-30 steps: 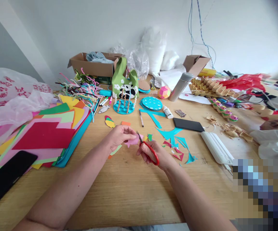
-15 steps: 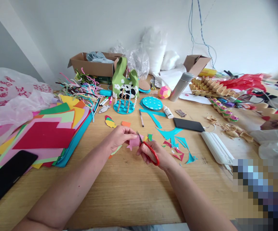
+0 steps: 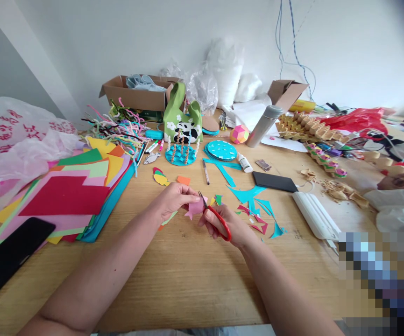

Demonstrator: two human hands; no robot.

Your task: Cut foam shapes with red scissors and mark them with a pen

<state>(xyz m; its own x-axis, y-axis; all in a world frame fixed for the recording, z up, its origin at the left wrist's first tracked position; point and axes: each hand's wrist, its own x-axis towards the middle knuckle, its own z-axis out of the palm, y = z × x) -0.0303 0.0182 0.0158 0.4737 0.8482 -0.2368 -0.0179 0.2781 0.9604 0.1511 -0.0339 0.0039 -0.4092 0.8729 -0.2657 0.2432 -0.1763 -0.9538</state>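
Observation:
Between finger and thumb of my left hand (image 3: 175, 200) is a small pink paper piece (image 3: 195, 209) with a notched, tail-like lower end. My right hand (image 3: 228, 226) grips red-handled scissors (image 3: 222, 220); their blades lie at the upper right edge of the pink piece. Just beyond the hands, an orange paper piece (image 3: 183, 180) lies on the table beside a small stack of cut paper shapes (image 3: 160, 178), yellow on top. Green scraps (image 3: 218, 199) and red paper scraps (image 3: 258, 223) are strewn to the right of the scissors.
A pile of coloured sheets (image 3: 61, 196) and a black phone (image 3: 16, 256) lie on the left. Blue offcuts (image 3: 249, 193), a glue bottle (image 3: 245, 163), a black slab (image 3: 274, 181) and a white device (image 3: 315, 217) are on the right. A panda bag (image 3: 183, 123) stands behind.
The pink piece has shifted slightly at the blades, and less of it shows to their right. Both hands stay in nearly the same place.

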